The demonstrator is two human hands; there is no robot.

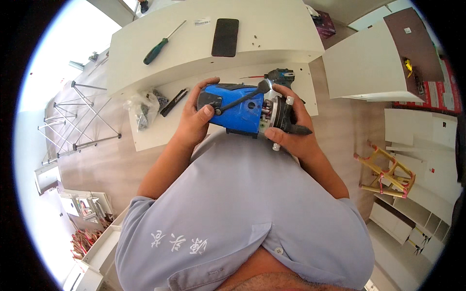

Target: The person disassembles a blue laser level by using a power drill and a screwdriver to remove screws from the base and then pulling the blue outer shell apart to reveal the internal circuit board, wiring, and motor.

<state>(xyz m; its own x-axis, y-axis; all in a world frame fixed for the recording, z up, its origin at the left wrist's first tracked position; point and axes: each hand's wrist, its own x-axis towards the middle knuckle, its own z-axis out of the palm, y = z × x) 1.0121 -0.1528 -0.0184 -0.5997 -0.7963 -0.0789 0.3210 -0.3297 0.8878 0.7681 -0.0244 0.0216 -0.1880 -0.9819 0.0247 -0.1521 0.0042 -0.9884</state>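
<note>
A blue and black laser level (238,109) lies sideways in front of my chest, held in both hands. My left hand (196,114) is wrapped round its blue end, thumb on top. On the other side my right hand (296,126) grips the round base (277,114), which has black legs and silver knobs, thumb at its near edge. Beyond it on the lower board lies a cordless drill (281,76) with a thin bit pointing left. A black utility knife (174,102) and a clear plastic bag (143,109) of small parts lie near my left hand.
On the raised white panel (272,29) lie a green-handled screwdriver (156,51), a black phone (225,38) and several small screws (256,44). A folding metal frame (80,116) stands left. To the right are a white cabinet (361,60) and a yellow stool (388,169).
</note>
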